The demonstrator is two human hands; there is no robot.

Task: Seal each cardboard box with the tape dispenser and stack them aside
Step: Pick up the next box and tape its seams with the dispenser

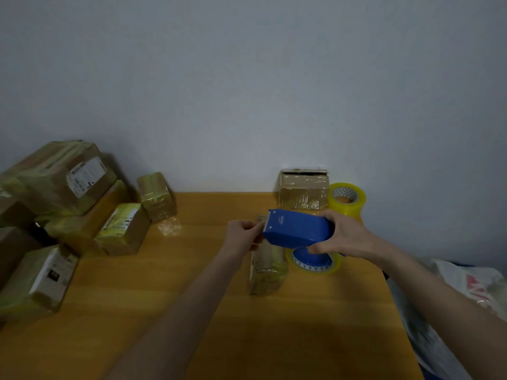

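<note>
Above the cardboard box (264,272) our right hand (343,237) gripped the tape dispenser (297,227), left hand (241,234) pinched its cutter end: strip start, we judged; next, anchor tape on box.

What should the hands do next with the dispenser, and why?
Probably draw a length of tape out and lower it onto the box. The right hand grips the blue tape dispenser, the left hand pinches at its front edge, and the box lies on the table just beneath them.
</note>
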